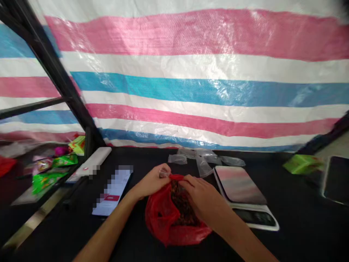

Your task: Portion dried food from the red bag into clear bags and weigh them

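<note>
Red plastic bag [158, 218] lay at lower centre, soft, thin, seemingly heavy; best held at its gathered neck, where the right hand [200, 202] pinched it and the left hand [149, 182] grasped a clear plastic scrap [164, 173].

**Black tabletop with bags and a scale**

A black-covered table [296, 229] carries everything here. A red plastic bag [160, 216], filled with something dark, sits near its front edge. Just right of it stands a white digital kitchen scale [255, 218], a pink-and-grey flat pad lying on its platform. Small clear plastic bags [204, 158] lie scattered in a loose row along the far edge. To the left are a pale printed card [113, 191], its print blurred out, and a white oblong box [94, 158]. Toward the right sit a green packet [302, 164] and a dark tablet [336, 180] in a pale casing, near the table's far right corner.
</note>
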Action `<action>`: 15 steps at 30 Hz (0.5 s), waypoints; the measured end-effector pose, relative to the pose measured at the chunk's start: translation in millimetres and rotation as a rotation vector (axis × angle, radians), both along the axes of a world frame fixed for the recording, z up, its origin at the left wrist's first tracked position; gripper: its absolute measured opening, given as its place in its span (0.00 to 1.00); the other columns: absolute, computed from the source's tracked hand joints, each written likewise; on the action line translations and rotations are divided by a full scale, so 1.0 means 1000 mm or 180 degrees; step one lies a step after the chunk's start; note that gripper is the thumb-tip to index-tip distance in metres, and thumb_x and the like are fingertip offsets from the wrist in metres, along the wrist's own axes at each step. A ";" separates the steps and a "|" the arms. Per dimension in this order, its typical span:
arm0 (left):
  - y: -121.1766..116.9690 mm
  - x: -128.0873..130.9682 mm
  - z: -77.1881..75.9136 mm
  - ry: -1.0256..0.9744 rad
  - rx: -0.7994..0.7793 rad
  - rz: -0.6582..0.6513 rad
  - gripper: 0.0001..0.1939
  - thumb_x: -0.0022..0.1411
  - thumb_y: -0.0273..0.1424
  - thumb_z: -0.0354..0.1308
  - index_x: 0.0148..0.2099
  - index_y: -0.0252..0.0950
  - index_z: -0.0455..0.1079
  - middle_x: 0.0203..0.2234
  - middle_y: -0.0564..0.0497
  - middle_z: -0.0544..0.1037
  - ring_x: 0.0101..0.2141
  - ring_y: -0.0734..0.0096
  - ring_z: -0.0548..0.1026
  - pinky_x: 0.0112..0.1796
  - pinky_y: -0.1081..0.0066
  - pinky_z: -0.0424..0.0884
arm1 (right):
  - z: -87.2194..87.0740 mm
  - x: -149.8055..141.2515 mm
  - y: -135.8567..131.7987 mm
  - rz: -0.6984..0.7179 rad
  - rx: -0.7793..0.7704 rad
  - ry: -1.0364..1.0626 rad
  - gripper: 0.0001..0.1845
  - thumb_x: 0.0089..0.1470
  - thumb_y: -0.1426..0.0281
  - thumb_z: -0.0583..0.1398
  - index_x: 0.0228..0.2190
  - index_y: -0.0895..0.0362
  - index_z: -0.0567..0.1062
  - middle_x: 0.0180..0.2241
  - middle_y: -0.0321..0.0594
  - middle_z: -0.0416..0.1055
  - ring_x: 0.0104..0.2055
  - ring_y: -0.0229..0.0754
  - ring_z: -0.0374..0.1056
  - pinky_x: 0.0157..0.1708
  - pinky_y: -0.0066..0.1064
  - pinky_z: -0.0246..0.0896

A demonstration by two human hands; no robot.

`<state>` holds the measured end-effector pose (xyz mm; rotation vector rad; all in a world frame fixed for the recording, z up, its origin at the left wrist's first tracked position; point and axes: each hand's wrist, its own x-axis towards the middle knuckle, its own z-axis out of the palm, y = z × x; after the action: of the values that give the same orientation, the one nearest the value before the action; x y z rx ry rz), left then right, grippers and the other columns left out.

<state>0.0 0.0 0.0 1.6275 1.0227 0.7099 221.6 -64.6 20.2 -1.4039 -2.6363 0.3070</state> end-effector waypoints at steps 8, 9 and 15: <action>-0.002 0.004 -0.006 -0.0311 -0.0227 0.0372 0.06 0.56 0.29 0.57 0.37 0.37 0.65 0.27 0.58 0.65 0.29 0.75 0.62 0.33 0.73 0.58 | 0.001 -0.003 0.001 0.0216 -0.0166 0.0704 0.23 0.60 0.80 0.54 0.54 0.52 0.74 0.53 0.42 0.72 0.54 0.45 0.71 0.56 0.34 0.66; -0.002 0.004 -0.006 -0.0341 -0.0212 0.0382 0.06 0.56 0.28 0.58 0.37 0.37 0.65 0.27 0.58 0.65 0.29 0.75 0.62 0.33 0.73 0.58 | 0.002 -0.003 0.001 0.0265 -0.0199 0.0733 0.23 0.61 0.81 0.54 0.53 0.52 0.75 0.53 0.42 0.72 0.54 0.44 0.71 0.55 0.33 0.66; 0.000 0.004 -0.007 -0.0451 -0.0074 0.0462 0.05 0.57 0.27 0.58 0.36 0.36 0.65 0.28 0.58 0.66 0.30 0.75 0.63 0.34 0.74 0.59 | 0.007 0.002 0.005 0.0667 -0.0250 0.0799 0.26 0.55 0.85 0.53 0.51 0.53 0.75 0.51 0.42 0.73 0.54 0.44 0.71 0.54 0.33 0.65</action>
<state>4.2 -0.2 -6.7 1.4714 1.0491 0.8945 223.2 -60.0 27.3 -1.0306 -2.5857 0.5755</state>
